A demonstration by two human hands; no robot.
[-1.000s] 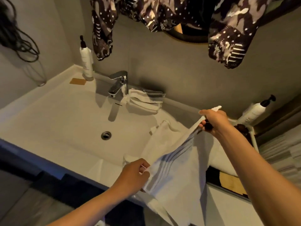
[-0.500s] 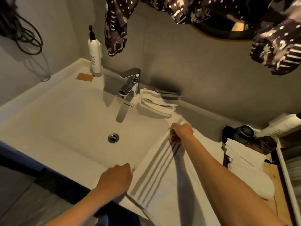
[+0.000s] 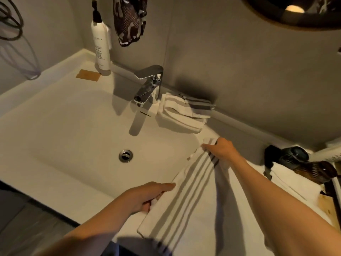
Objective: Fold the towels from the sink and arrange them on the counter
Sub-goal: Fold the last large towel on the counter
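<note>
Striped towel stretched across sink right edge and counter, left hand pinching near end, right hand gripping far end, folded towels stacked beside faucet

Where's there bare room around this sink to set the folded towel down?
Bare: the ledge left of the faucet, past the brown card and bottle. Crowded: right of the faucet, folded towels; the far right holds dark items on a stack.
</note>
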